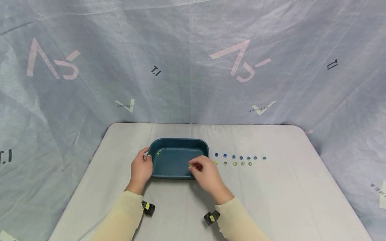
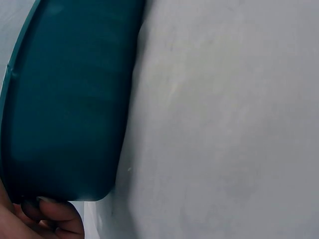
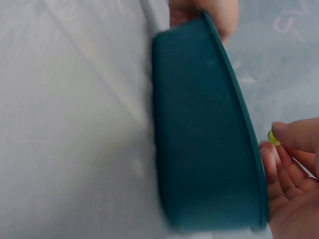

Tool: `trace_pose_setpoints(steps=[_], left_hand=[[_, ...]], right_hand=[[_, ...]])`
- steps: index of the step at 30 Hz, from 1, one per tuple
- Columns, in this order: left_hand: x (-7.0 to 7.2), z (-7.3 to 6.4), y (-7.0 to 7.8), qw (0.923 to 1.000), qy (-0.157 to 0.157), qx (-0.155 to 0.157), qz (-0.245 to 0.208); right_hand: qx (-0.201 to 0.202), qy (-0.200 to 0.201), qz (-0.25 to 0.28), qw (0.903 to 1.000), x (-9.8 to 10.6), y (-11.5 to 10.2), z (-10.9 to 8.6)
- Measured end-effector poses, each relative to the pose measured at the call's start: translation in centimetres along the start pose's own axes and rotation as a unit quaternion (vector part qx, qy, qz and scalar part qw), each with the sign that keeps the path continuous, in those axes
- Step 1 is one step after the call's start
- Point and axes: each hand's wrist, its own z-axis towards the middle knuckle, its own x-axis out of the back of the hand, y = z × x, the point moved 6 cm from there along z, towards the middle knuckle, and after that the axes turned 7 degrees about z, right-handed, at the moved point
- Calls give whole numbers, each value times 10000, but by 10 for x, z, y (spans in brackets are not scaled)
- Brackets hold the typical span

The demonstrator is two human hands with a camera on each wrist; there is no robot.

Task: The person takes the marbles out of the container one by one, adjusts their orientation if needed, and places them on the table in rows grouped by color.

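Observation:
A dark teal rectangular tray (image 1: 175, 176) with rounded corners stands on the table. My left hand (image 1: 141, 170) grips its left end, thumb at the rim and fingers against the outer wall; in the left wrist view curled fingers (image 2: 62, 216) show beside the tray's end. Over the tray's right part, my right hand (image 1: 208, 174) pinches a small yellow-green glass marble (image 3: 273, 138) between thumb and fingertips. One green marble (image 1: 158, 153) lies inside the tray near its left wall.
Right of the tray, two rows of marbles lie on the white-covered table: several blue ones (image 1: 241, 157) behind, several yellow-green ones (image 1: 235, 164) in front. A grey printed cloth (image 1: 190, 83) hangs behind the table. Each wrist carries a black camera (image 1: 212, 217).

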Motion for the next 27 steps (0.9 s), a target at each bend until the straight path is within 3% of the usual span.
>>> trace_pose_setpoints(steps=[8, 12, 27], left_hand=[[-1, 0, -3, 9999, 62, 77, 54], [-1, 0, -3, 10000, 19, 49, 29], [0, 0, 0, 10000, 49, 29, -16]], right_hand=[[85, 816, -142, 9965, 48, 25, -9], [-127, 1122, -266, 9932, 72, 39, -14], [-1069, 1472, -795, 9801, 158, 105, -45]])
